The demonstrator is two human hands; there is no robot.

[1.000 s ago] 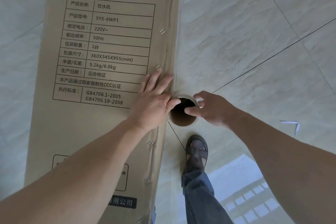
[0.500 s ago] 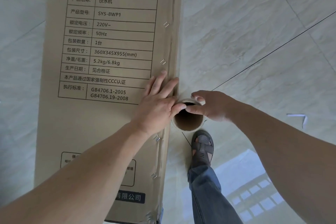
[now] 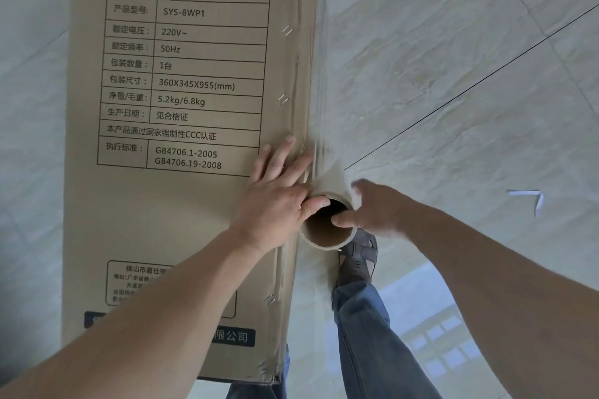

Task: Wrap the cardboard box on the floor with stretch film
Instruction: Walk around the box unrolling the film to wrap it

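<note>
The cardboard box (image 3: 181, 204) stands on the floor, stiff and probably light. The left hand (image 3: 275, 201) presses flat on it, thumb at the core. Beside it, the right hand (image 3: 372, 207) pinches the film roll (image 3: 327, 223); the film looks thin and clingy, so hold the core.
</note>
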